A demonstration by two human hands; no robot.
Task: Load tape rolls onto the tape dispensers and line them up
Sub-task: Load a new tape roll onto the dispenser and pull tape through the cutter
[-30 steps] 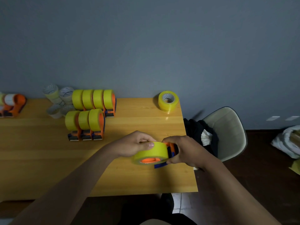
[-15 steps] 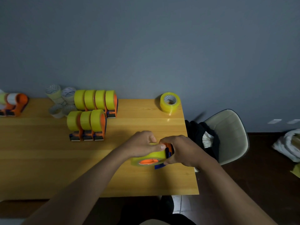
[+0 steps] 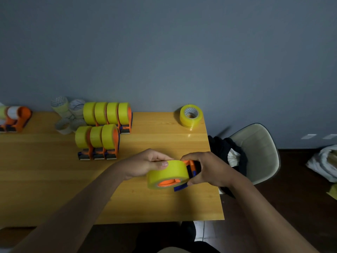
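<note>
Seating the yellow tape roll (image 3: 168, 173) on the orange dispenser (image 3: 190, 168) is the step in hand, just above the near right part of the counter (image 3: 45, 189). The left hand (image 3: 144, 166) grasps the roll, thumb across its top edge and fingers curled behind. The right hand (image 3: 209, 168) grips the dispenser's body, fingers wrapped over it; how far its far side is covered I cannot tell in this dim view. The orange hub shows through the roll's core, so the roll looks mostly on.

To do this well, I would keep the dispenser held firm with the right hand and push the roll squarely along the hub's axis, not at a tilt, until it sits flush against the frame. The loose tape end should then face the blue blade end.

Farther left stand the loaded dispensers (image 3: 102, 128) in two rows, four behind and three in front. The front row's right end seems the natural spot. A spare roll (image 3: 191, 115) leans at the far right edge.
</note>
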